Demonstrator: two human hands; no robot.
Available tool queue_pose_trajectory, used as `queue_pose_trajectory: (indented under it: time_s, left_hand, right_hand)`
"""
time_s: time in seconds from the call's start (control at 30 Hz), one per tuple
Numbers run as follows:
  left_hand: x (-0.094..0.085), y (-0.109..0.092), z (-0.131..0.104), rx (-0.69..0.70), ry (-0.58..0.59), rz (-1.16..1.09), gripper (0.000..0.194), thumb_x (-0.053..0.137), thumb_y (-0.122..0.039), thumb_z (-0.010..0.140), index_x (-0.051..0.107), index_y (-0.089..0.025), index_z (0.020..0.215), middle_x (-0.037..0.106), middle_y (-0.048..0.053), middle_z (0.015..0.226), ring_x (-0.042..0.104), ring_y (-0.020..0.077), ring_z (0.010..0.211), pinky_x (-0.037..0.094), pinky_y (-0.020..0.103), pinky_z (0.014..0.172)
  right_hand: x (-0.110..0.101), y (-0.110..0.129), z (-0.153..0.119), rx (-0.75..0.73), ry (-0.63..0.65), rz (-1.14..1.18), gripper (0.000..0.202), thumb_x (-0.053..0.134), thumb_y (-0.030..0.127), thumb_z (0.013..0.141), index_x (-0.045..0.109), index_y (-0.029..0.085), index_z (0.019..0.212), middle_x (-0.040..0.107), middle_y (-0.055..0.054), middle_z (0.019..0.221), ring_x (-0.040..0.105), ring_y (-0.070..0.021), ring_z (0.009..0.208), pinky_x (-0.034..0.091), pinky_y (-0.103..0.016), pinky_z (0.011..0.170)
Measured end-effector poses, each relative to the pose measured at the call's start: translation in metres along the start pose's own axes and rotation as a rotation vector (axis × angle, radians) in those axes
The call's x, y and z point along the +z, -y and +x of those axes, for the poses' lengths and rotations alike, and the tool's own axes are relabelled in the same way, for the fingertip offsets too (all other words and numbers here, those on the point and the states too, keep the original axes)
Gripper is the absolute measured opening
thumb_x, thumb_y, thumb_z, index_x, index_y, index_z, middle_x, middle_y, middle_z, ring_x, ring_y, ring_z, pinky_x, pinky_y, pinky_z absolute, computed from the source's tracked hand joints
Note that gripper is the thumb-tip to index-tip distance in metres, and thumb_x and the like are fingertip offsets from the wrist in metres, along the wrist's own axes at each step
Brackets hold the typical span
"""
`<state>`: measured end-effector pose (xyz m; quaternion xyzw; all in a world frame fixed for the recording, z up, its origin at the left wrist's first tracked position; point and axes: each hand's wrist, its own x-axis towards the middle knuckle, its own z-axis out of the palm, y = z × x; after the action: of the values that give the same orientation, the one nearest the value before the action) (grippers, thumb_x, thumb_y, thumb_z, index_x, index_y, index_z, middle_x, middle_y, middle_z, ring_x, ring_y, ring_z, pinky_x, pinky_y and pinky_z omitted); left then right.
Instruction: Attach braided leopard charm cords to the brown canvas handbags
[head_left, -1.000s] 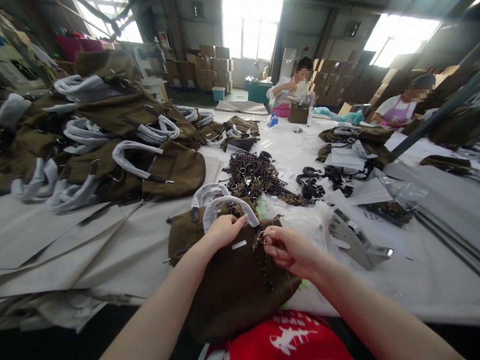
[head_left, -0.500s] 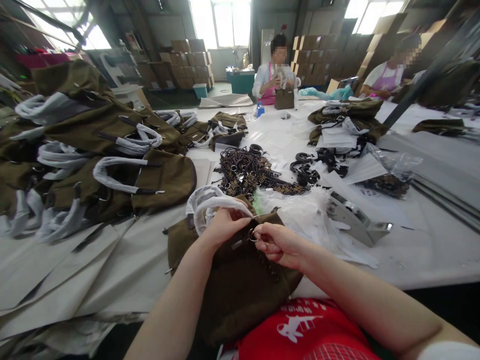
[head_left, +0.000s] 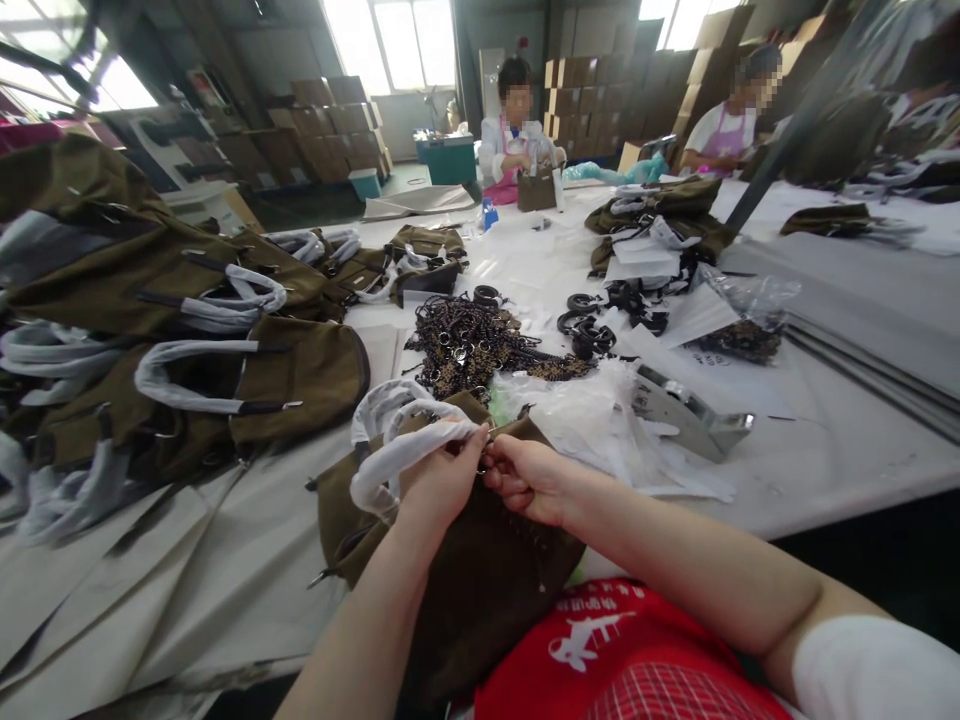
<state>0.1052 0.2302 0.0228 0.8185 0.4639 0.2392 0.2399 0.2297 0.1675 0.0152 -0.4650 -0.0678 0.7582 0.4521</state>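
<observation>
An olive-brown bag [head_left: 480, 590] lies at the table's front edge, against the red apron [head_left: 600, 640]. Its handles [head_left: 405, 455] are wrapped in white film. My left hand [head_left: 446, 480] is closed at the bag's top edge, beside the wrapped handle. My right hand [head_left: 525, 478] pinches a small metal ring [head_left: 484, 470] there, its fingertips touching those of my left hand. The fingers partly hide the ring and what it joins. Just beyond the bag lies a heap of dark beaded chains with rings [head_left: 465, 345].
Olive bags [head_left: 300, 385] are piled at the left. To the right are clear plastic bags [head_left: 592, 420], a metal tape dispenser [head_left: 690, 410], black straps [head_left: 589, 325] and a bag stack [head_left: 652, 215]. Two people [head_left: 514, 150] work across the table, and a grey pole [head_left: 787, 130] slants down.
The view has turned slightly to the right. My hands have come closer together at the bag's top edge, and the ring is more hidden by my fingers.
</observation>
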Motion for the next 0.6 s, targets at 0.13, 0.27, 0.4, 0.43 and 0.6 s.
queue_pose_trajectory:
  time_s: [0.13, 0.27, 0.4, 0.43, 0.6]
  left_hand:
    - [0.0, 0.006, 0.004, -0.087, 0.015, -0.121, 0.033, 0.06, -0.052, 0.082, 0.066, -0.021, 0.072, 0.07, 0.002, 0.071, 0.065, 0.0234, 0.075, 0.046, 0.032, 0.071]
    - [0.002, 0.006, 0.003, -0.11, 0.032, -0.186, 0.035, 0.062, -0.053, 0.081, 0.067, -0.02, 0.07, 0.069, 0.002, 0.069, 0.065, 0.0226, 0.071, 0.046, 0.032, 0.066]
    - [0.001, -0.008, -0.011, 0.199, 0.005, -0.041, 0.022, 0.058, -0.039, 0.088, 0.072, -0.023, 0.081, 0.074, 0.003, 0.084, 0.066, 0.0215, 0.083, 0.047, 0.033, 0.081]
    - [0.0, -0.012, -0.014, 0.252, 0.01, -0.018, 0.02, 0.058, -0.036, 0.088, 0.073, -0.023, 0.083, 0.075, 0.003, 0.087, 0.067, 0.0214, 0.085, 0.047, 0.033, 0.083]
    - [-0.007, -0.013, -0.007, 0.045, 0.0, 0.027, 0.026, 0.059, -0.043, 0.086, 0.073, -0.021, 0.083, 0.075, 0.005, 0.087, 0.068, 0.0245, 0.085, 0.049, 0.036, 0.081]
  right_hand:
    - [0.001, -0.002, -0.005, -0.024, -0.008, 0.026, 0.024, 0.036, 0.02, 0.092, 0.043, 0.018, 0.069, 0.046, 0.005, 0.048, 0.017, -0.0024, 0.032, 0.007, -0.013, 0.033]
    - [-0.004, 0.001, -0.012, 0.012, 0.032, 0.017, 0.022, 0.036, 0.018, 0.091, 0.043, 0.018, 0.069, 0.045, 0.006, 0.047, 0.016, -0.0025, 0.032, 0.007, -0.013, 0.033]
    - [-0.008, -0.005, -0.015, 0.028, 0.087, 0.035, 0.027, 0.037, 0.026, 0.094, 0.043, 0.018, 0.068, 0.044, 0.006, 0.047, 0.017, -0.0021, 0.032, 0.007, -0.012, 0.033]
    - [-0.008, -0.008, -0.014, 0.042, 0.107, 0.018, 0.028, 0.039, 0.028, 0.094, 0.043, 0.018, 0.067, 0.043, 0.006, 0.047, 0.018, -0.002, 0.032, 0.008, -0.012, 0.033]
    - [-0.01, -0.024, -0.023, 0.069, 0.142, -0.206, 0.016, 0.049, 0.022, 0.082, 0.049, 0.017, 0.067, 0.049, 0.005, 0.05, 0.02, -0.0016, 0.032, 0.009, -0.014, 0.033]
